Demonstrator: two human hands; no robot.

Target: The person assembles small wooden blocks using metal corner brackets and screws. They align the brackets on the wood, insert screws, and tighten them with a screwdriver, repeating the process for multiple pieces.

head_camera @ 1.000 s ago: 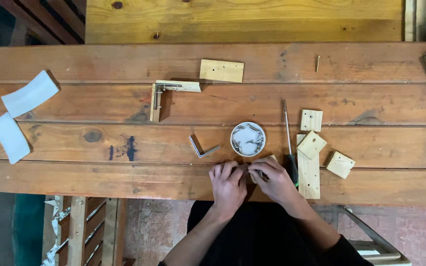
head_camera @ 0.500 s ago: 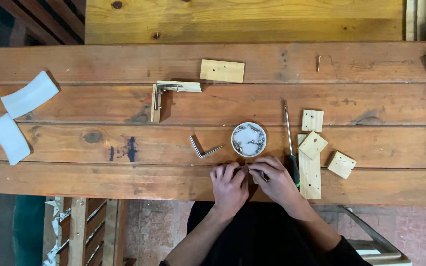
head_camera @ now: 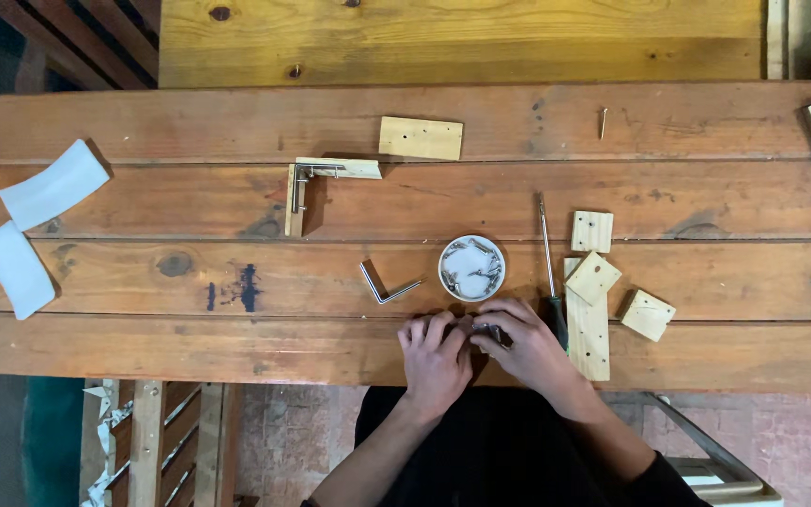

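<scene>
Both hands huddled at the near edge of the workbench.
Left hand and right hand pinch one small metal piece; screw dish just beyond, open planks stretching left.

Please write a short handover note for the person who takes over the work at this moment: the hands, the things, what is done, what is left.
Left hand and right hand: together at the near table edge, pinching a small metal piece; the grip is partly hidden.
Things: white dish of metal parts just beyond the hands, screwdriver to its right, loose metal bracket to its left, small wood blocks at right.
Done: one wooden corner already carries a bracket.
Left: the loose bracket and blocks lie unjoined.
</scene>
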